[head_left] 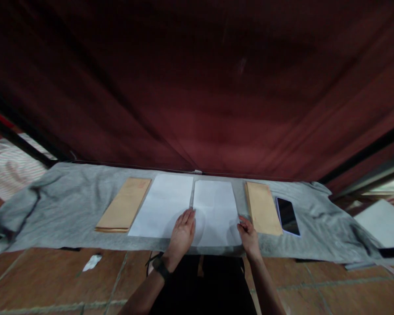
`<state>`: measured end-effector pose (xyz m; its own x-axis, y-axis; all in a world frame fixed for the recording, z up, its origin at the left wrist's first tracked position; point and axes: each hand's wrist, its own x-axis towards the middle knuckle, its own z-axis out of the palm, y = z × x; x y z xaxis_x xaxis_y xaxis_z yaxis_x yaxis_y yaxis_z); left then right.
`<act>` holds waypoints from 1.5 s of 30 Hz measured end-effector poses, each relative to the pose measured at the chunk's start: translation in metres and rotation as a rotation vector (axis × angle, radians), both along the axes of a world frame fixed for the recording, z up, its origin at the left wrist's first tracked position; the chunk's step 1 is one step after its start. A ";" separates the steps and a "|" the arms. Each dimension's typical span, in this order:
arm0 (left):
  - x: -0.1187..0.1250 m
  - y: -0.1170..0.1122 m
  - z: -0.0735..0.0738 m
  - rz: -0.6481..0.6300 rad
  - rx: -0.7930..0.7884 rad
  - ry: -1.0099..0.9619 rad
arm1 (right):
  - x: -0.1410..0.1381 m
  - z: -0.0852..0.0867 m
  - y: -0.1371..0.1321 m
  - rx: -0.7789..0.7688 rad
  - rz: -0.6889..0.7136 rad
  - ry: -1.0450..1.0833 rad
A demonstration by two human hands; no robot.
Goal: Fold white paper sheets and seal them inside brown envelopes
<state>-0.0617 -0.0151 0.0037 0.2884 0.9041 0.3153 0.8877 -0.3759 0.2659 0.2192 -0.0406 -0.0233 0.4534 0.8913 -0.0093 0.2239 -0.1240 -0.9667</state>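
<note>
- while the left hand (183,232) lies flat, palm down with fingers stretched out and close together, it presses on the left edge of the right-hand white sheet (215,210) and clamps nothing.
- the right hand (248,234) sits at the lower right corner of that same sheet, fingers curled at its edge; whether they pinch the paper or only touch it cannot be told.
- that sheet lies flat on the grey cloth (68,205), near the middle of the spread, straight ahead of the person, with faint fold lines across it.
- just beside it on the left lies a second white sheet (162,205), a narrow strip of cloth showing between the two.
- a left stack of brown envelopes (124,204) lies on the far side of the second sheet, its edge just beside the paper.
- a right stack of brown envelopes (262,208) lies just beside the right hand.
- a dark-screened phone (287,215) rests face up on the cloth, just right of that stack.
- a black wristband (160,267) circles the left wrist.
- the cloth covers a low surface above a reddish tiled floor (52,280), where a small white scrap (92,262) lies.
- a dark red curtain (197,87) hangs behind the cloth and fills the upper view.
</note>
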 end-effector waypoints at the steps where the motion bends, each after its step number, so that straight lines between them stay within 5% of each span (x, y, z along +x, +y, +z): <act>1: 0.002 0.001 0.000 -0.019 0.001 -0.017 | 0.000 -0.001 0.000 -0.007 0.001 -0.004; 4: 0.011 0.008 -0.001 -0.052 -0.001 -0.026 | 0.002 -0.003 -0.003 -0.001 0.014 -0.100; 11: 0.032 0.045 -0.005 -0.089 -0.057 0.093 | -0.003 -0.006 -0.017 0.152 0.061 -0.710; 20: 0.052 0.080 -0.011 -0.049 -0.069 0.173 | -0.018 -0.011 -0.031 0.197 0.079 -1.004; 32: 0.072 0.151 -0.012 -0.034 -0.007 0.098 | -0.025 -0.006 -0.031 0.061 0.078 -1.035; 45: 0.076 0.155 -0.010 -0.053 -0.043 0.102 | -0.020 -0.003 -0.031 0.079 0.117 -1.003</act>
<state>0.0146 0.1401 -0.0065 0.3650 0.8988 0.2428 0.8900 -0.4134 0.1924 0.1987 -0.0713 -0.0266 0.1298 0.9120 0.3891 0.9437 0.0068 -0.3307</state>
